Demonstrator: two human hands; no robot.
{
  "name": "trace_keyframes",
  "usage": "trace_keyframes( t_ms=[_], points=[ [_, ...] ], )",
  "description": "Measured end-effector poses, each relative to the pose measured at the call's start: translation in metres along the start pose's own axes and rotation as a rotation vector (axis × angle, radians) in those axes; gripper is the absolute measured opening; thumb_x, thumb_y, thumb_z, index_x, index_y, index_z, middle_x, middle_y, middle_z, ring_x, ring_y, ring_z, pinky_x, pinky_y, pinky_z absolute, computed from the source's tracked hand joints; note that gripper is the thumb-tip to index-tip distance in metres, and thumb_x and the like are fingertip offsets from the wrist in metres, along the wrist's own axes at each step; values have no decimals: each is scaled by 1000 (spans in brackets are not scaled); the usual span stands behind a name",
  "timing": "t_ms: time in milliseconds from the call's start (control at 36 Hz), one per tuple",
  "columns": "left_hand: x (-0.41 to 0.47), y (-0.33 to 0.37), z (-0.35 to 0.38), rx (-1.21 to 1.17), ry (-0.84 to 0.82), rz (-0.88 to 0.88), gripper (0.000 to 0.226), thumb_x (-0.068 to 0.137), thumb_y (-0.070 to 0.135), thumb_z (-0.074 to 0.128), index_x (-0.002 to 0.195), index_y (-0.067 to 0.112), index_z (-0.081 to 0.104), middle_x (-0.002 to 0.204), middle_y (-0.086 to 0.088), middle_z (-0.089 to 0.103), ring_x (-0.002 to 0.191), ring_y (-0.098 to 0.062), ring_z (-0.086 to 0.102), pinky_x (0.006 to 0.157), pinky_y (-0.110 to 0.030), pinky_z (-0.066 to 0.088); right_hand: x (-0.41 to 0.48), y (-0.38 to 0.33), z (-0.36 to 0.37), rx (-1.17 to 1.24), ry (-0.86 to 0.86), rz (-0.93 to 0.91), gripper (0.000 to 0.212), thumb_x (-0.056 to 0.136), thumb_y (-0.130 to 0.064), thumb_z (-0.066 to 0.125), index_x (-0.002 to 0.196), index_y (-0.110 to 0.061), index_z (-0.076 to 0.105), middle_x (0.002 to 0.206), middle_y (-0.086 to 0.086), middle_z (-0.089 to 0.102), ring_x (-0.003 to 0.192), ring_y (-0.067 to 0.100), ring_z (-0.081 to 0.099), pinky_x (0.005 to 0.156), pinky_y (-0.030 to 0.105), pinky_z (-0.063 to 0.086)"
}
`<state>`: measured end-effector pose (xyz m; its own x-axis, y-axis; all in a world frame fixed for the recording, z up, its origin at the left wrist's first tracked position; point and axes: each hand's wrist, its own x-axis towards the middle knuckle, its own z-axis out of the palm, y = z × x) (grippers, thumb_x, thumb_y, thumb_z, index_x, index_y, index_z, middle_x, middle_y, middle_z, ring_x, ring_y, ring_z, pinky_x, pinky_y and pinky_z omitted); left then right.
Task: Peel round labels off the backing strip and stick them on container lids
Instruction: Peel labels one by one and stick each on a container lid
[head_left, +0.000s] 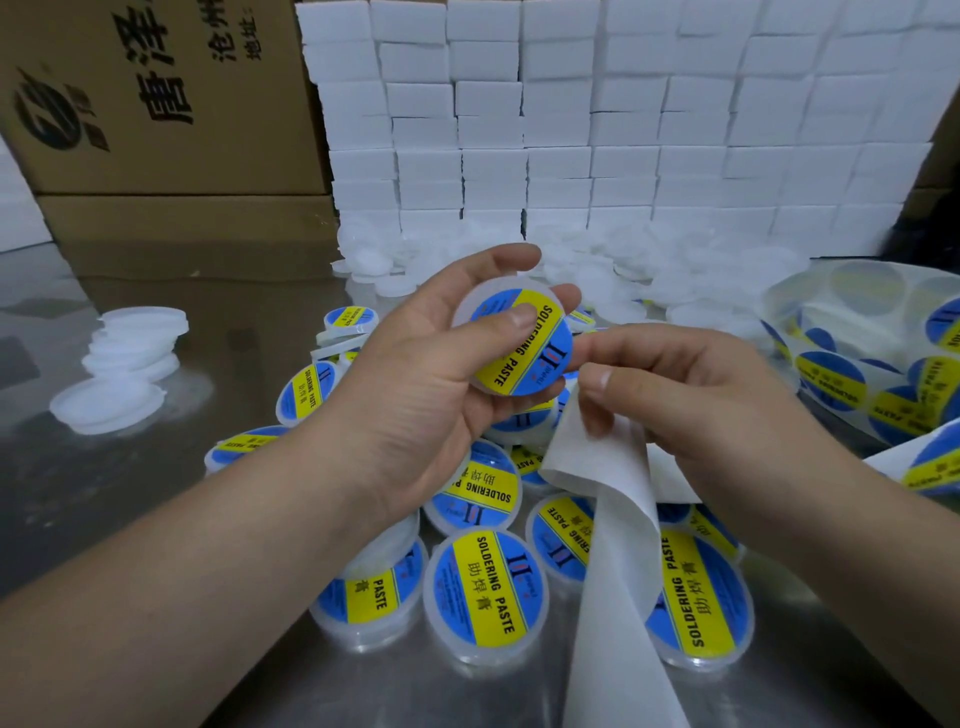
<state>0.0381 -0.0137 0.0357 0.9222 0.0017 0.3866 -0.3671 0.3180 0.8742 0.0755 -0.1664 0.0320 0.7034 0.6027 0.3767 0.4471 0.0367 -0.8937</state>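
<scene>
Holding a lid (485, 293) up over the table, the left hand (415, 374) curls its fingers round the rim and presses its thumb flat on the round label (519, 364). The right hand (691, 384), just beside it, pinches the top edge of the white backing strip (618, 545), which hangs down to the bottom of the frame. Labelled lids (488, 592) lie piled under both hands. Bare steel table (104, 493) shows to the left, up to a small stack of plain lids (130, 358). A label roll (883, 374) crowds the right edge. White boxes (571, 130) wall off the back. Labels read "SOLDERING PASTE" and 助焊膏, black on a yellow band over blue. The cardboard box (156, 93) reads 唐泽.
</scene>
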Motion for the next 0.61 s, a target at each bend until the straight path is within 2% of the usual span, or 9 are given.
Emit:
trace_keyframes(
  t_ms=[83,222,333,611],
  points=[
    [0,-1,0,22,-7,10,29,66,14,60,92,25,63,95,-4,72,82,-19,69,68,-33,57,0,0,0,23,11,-5,20,69,-30,57,76,-39,74,53,-5,58,54,3,52,53,13,41],
    [0,-1,0,48,1,4,30,69,9,66,94,26,62,95,-2,73,80,-19,69,68,-32,57,0,0,0,23,11,-4,20,69,-30,57,74,-41,74,52,-5,58,53,3,52,52,12,41],
    [-1,-1,1,58,5,14,33,64,14,59,94,26,61,93,-1,73,78,-17,69,70,-32,56,0,-1,0,16,12,-10,20,70,-30,57,74,-40,73,52,-6,57,51,2,51,49,9,38],
    [-1,-1,2,71,4,26,31,70,4,65,93,26,62,92,-1,73,76,-18,69,68,-32,56,1,0,-1,21,8,-4,20,69,-30,56,75,-38,74,52,-4,57,53,4,50,52,14,40]
  ],
)
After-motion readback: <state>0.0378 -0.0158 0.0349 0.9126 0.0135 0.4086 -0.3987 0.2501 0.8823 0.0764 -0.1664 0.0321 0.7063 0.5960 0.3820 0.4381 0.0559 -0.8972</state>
